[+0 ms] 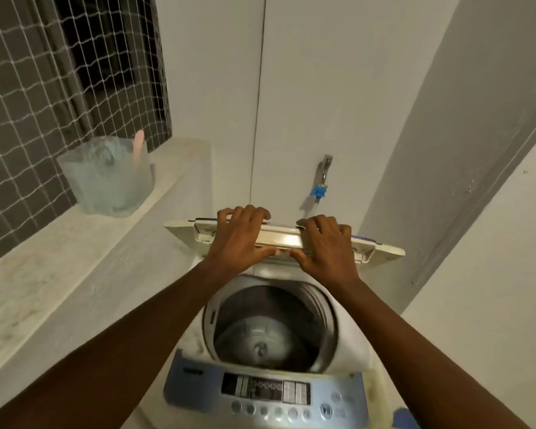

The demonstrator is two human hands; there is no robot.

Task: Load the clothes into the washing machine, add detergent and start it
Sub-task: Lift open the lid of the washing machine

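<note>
Washing machine: top-loader, directly below the camera, against the back wall; control panel nearest the viewer.
Lid: folded, raised at the back of the opening, its edge roughly level.
Left hand: fingers curled over the lid's top edge, thumb underneath; closed on the lid.
Right hand: same grip, just beside the left hand, thumbs nearly touching under the lid.
Drum: open to view, bare metal wall and agitator at the bottom; no clothes inside.
Clothes: none in sight anywhere in the frame; a blue patch at the lower right edge is too cropped to identify.
Detergent: no certain container seen. A clear plastic tub stands on the ledge to the left, well apart from the machine, with a pinkish handle sticking out; contents possibly powder, but the view is blurred.
Tap: on the wall just behind the lid, blue fitting below it.
Window netting: upper left, dark outside.
Progress: judged very early. Lid is up and the drum is accessible; that is all that shows as done.
Left to do: load clothes, add detergent, close the lid, press start on the panel.
Watch: the lid is supported only by the two hands; it may drop if released before it rests fully back.
</note>
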